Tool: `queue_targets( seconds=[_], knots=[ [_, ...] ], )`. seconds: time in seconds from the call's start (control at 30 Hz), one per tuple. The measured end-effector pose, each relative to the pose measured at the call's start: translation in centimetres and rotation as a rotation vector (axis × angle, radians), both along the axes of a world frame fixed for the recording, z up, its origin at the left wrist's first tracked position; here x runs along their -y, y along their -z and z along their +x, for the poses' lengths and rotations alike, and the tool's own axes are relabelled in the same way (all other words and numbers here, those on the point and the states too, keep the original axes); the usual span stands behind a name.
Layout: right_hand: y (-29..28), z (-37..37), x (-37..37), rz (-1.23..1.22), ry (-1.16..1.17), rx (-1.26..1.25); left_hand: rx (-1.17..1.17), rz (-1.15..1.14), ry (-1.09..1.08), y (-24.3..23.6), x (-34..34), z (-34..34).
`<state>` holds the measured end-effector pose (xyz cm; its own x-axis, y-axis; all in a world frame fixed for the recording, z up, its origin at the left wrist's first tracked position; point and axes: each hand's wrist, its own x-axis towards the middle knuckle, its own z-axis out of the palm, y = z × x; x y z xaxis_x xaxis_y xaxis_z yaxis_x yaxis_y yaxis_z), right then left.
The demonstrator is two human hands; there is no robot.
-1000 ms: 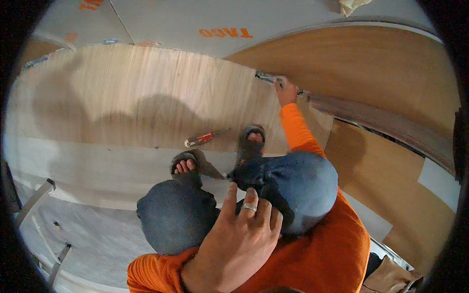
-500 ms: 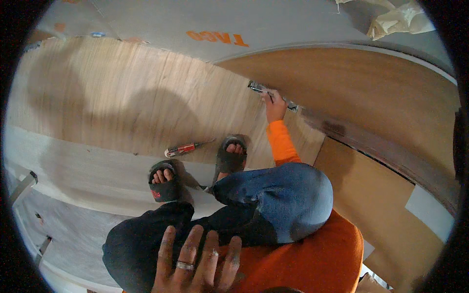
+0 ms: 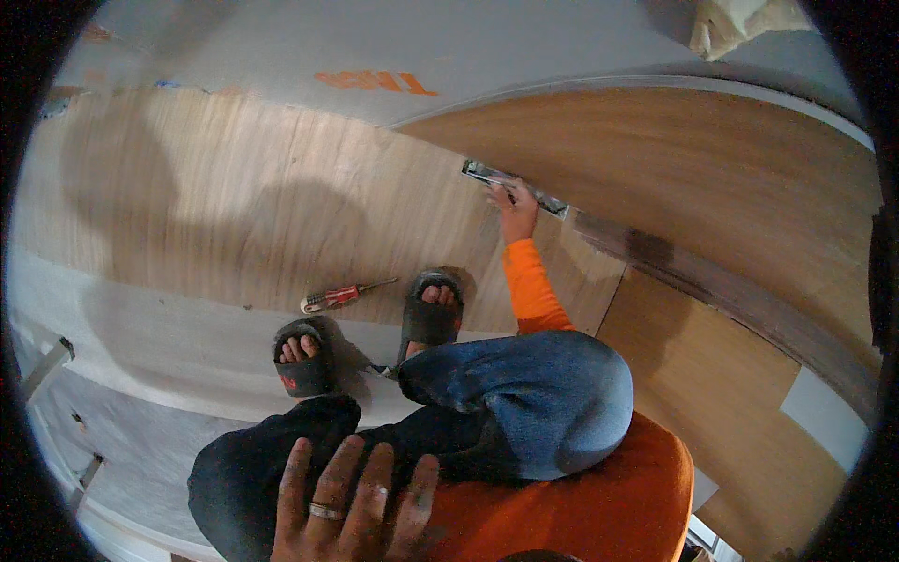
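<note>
My right hand [image 3: 517, 214], in an orange sleeve, reaches down to a long narrow metallic strip [image 3: 482, 170]. This strip lies at floor level along the foot of a brown wood panel [image 3: 655, 159]; whether it is a plate or a recess I cannot tell. The fingers are curled together at its near edge, and what they pinch, if anything, is too small to name. Wearing a ring, my left hand [image 3: 351, 506] hovers over my lap with its fingers spread and nothing in it. A red-handled screwdriver [image 3: 342, 297] rests on the floor beyond my sandals.
My sandalled feet [image 3: 433, 307] stand on the pale wood-look floor [image 3: 234, 206]. Grey sheeting [image 3: 243, 56] borders it at the far side. Brown board [image 3: 712, 365] lies at the right, and crumpled cream material [image 3: 744, 23] sits at the far right. Metal bars [image 3: 47, 365] show at the left edge.
The view has shifted slightly, so the floor items sit a little lower and further left. My right-hand fingers have curled a little differently at the strip; my left hand stays spread.
</note>
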<state>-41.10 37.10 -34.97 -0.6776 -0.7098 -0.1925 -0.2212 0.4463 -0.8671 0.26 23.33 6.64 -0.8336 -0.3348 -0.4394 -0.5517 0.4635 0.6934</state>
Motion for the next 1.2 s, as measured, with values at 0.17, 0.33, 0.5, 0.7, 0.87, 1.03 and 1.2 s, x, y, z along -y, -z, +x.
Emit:
queue_targets(
  seconds=[0.17, 0.33, 0.5, 0.7, 0.87, 1.03, 1.2],
  knots=[
    [-1.4, 1.9, 1.9, 0.216, -0.213, -0.472, 0.017, -0.050, 0.046, 0.6, 0.0, 0.4],
    [-1.9, 3.4, 4.6, 0.075, -0.293, -0.743, -0.005, -0.079, 0.093, 0.8, 0.4, 0.4],
    [-2.7, 4.3, 2.9, 0.216, 0.018, -0.364, -0.036, -0.140, 0.050, 1.6, -0.5, 0.9],
    [-2.2, 3.7, 2.9, 0.036, -0.074, -0.459, 0.031, 0.000, 0.065, 0.9, 0.1, 1.3],
    [-3.8, 3.7, 3.5, -0.040, -0.197, -0.710, 0.013, 0.031, 0.055, 0.6, 0.4, 1.4],
    [-2.9, 3.2, 1.3, -0.032, 0.078, -0.215, 0.016, 0.036, 0.047, 0.6, 0.5, 1.3],
    [-0.7, 3.1, 1.2, -0.196, 0.099, -0.022, 0.030, 0.035, 0.037, 0.5, 0.2, 1.5]
  ],
)
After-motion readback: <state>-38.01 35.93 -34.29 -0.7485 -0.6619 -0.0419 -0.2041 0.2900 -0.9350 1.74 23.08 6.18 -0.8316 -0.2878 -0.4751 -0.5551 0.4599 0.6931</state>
